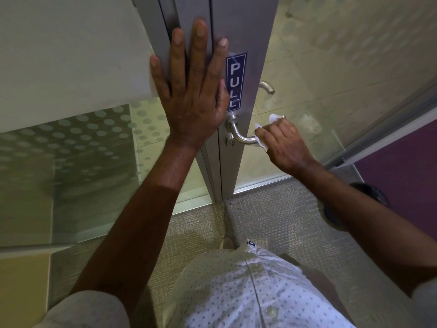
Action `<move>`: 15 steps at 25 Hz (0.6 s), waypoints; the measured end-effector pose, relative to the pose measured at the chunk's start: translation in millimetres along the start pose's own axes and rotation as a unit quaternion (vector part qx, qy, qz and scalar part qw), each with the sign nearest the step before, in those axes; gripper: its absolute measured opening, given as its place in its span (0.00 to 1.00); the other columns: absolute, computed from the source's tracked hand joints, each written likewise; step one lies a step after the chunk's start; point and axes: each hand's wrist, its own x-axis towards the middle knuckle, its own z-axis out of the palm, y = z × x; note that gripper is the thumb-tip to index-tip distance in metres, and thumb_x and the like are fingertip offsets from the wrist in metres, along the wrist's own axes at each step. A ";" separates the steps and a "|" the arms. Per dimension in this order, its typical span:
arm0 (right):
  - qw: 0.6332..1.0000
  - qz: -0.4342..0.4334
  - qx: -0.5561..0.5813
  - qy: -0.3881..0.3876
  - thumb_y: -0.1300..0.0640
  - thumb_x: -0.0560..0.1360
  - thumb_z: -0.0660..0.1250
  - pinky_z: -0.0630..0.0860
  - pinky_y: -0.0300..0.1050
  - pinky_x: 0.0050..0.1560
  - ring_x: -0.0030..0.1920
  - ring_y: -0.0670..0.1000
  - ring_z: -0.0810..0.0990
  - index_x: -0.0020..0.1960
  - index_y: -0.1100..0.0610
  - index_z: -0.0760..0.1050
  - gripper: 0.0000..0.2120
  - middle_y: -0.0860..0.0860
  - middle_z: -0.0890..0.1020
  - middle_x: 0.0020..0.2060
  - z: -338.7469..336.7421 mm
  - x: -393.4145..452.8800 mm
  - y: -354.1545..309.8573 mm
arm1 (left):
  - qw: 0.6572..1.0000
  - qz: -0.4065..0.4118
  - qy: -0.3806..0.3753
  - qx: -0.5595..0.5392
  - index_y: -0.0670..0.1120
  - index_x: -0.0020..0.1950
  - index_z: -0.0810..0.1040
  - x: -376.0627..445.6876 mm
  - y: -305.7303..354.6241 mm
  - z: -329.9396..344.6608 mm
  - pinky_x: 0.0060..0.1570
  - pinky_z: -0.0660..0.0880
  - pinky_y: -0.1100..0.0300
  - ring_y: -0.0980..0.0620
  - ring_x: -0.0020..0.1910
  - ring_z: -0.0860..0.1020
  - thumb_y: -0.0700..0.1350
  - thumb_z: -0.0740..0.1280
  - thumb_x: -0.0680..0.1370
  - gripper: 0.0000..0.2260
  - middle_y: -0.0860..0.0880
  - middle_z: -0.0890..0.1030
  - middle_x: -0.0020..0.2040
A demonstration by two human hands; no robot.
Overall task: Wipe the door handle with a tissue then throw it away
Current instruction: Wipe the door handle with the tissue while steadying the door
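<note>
- We counted one tissue [274,118], white and crumpled, wrapped round the free end of the near door handle [238,133].
- Our right hand [287,144] was closed over it, fingers pinching tissue against the metal lever.
- Our left hand [194,91] lay flat, fingers spread, on the door frame [248,31] beside one PULL sticker [235,81].
- We saw two handles; the far handle [267,87] showed beyond the glass.

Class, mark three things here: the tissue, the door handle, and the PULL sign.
tissue [274,118], head view, white tuft above the fingers.
door handle [238,136], head view, curved metal bar.
PULL sign [234,82], head view, middle letters.
</note>
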 end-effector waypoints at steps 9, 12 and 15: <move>0.994 -0.012 0.088 -0.067 0.50 0.86 0.55 0.73 0.52 0.48 0.36 0.59 0.75 0.38 0.59 0.76 0.23 0.57 0.79 0.33 -19.1 33.1 24.8 | 1.000 -0.002 0.011 0.001 0.52 0.79 0.68 -0.6 2.3 3.4 0.83 0.34 0.44 0.51 0.85 0.36 0.53 0.65 0.84 0.23 0.46 0.58 0.84; 0.986 0.024 0.036 -0.160 0.41 0.86 0.40 0.65 0.49 0.38 0.27 0.58 0.70 0.29 0.59 0.73 0.38 0.58 0.75 0.26 -23.8 49.3 21.0 | 1.000 0.008 0.009 0.006 0.51 0.79 0.67 -0.5 0.9 0.3 0.83 0.32 0.44 0.46 0.87 0.50 0.53 0.65 0.84 0.23 0.43 0.64 0.77; 0.989 0.002 0.096 -0.114 0.46 0.87 0.48 0.68 0.51 0.41 0.32 0.56 0.68 0.35 0.54 0.70 0.26 0.55 0.75 0.30 -21.0 38.4 23.0 | 1.000 0.008 0.001 0.010 0.52 0.79 0.67 -1.0 0.8 -1.6 0.83 0.34 0.44 0.50 0.86 0.39 0.53 0.65 0.84 0.24 0.43 0.62 0.79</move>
